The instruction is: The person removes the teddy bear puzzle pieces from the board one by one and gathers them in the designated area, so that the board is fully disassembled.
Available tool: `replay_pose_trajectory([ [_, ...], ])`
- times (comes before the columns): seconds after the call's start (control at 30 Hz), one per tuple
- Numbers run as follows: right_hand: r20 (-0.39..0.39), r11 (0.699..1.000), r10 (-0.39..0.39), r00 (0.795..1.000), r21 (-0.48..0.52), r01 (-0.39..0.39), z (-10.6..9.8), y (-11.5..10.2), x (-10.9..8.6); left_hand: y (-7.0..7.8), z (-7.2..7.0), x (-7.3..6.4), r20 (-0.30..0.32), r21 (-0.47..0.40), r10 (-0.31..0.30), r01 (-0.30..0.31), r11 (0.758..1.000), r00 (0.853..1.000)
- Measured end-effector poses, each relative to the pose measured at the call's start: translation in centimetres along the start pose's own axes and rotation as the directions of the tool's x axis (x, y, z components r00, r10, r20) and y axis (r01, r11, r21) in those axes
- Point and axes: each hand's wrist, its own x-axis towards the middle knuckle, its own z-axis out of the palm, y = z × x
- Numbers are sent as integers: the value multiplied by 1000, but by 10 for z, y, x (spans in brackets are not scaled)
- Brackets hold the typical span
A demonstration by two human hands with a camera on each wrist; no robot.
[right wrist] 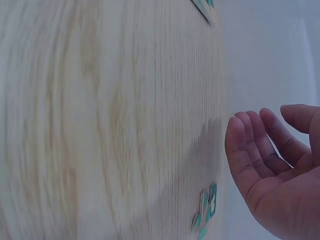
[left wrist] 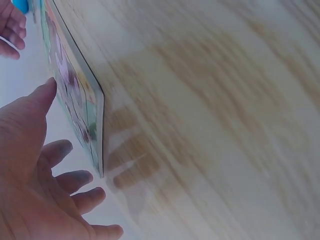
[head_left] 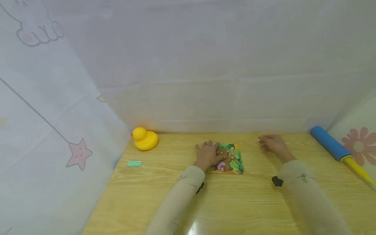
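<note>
A bear jigsaw puzzle (head_left: 233, 166) lies flat on the wooden table, brown bear against green leaves; piece lines cross its face in the left wrist view. Over its left part is my left hand (head_left: 208, 156), fingers spread. Seen from the left wrist, the thumb (left wrist: 46, 95) is close to the puzzle (left wrist: 75, 90); whether it touches, I cannot tell. To the right, my right hand (head_left: 273, 145) hovers above the table with loosely bent fingers and nothing in them. Small green puzzle pieces (right wrist: 212, 200) lie near that hand in the right wrist view; the head view does not show them.
A yellow rubber duck (head_left: 146, 139) stands at the table's back left corner, with a small teal bumpy strip (head_left: 134, 163) in front. Along the right side lies a blue cylinder with a yellow handle (head_left: 332, 143). White printed cloth (head_left: 188, 65) closes off the back and sides.
</note>
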Motion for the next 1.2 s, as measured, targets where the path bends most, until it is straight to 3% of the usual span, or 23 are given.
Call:
replay_pose_trajectory([
  [0.57, 112, 998, -20, 994, -59, 26, 62, -22, 20, -8, 0, 1, 17, 21, -25, 25, 999, 1000],
  [0.93, 144, 997, -20, 989, -70, 30, 90, -40, 21, -11, 1, -1, 30, 12, -54, 54, 998, 998],
  [1.2, 154, 996, 1, 988, -86, 12, 100, -42, 19, -10, 0, -1, 44, -22, -64, 65, 998, 997],
])
